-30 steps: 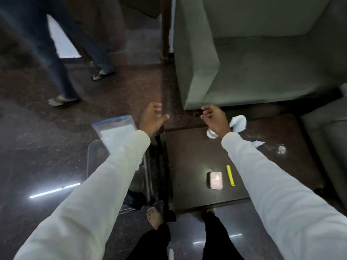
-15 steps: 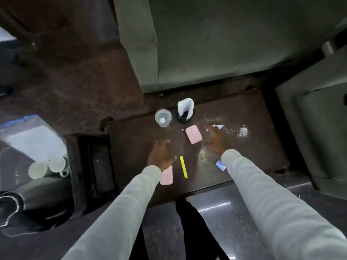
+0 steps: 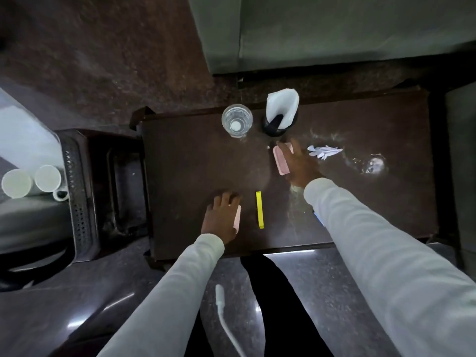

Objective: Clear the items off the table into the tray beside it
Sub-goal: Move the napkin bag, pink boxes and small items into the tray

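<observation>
The dark brown table [image 3: 185, 161] carries two pink cards. My left hand [image 3: 221, 217] lies over the near pink card [image 3: 237, 219], fingers curled on it, with only its right edge showing. My right hand [image 3: 300, 166] rests with spread fingers on the far pink card [image 3: 280, 161]. A yellow strip [image 3: 259, 210] lies between my hands. A clear glass [image 3: 237, 121], a black holder with white tissue [image 3: 282, 112], crumpled paper [image 3: 324, 151] and a wet patch [image 3: 373, 163] sit further back. The dark tray [image 3: 123, 176] stands on the floor left of the table.
A perforated dark crate [image 3: 77, 189] and two white cups [image 3: 31, 181] stand left of the tray. A grey sofa [image 3: 334, 32] lies behind the table and another seat [image 3: 461, 150] on its right. A white cable [image 3: 224, 313] hangs by my legs. A blue scrap [image 3: 319, 220] peeks from under my right sleeve.
The view has swung down from the floor and sofa onto the table. Both hands have come down from mid-air; the left now covers the near pink card, the right reaches the far one.
</observation>
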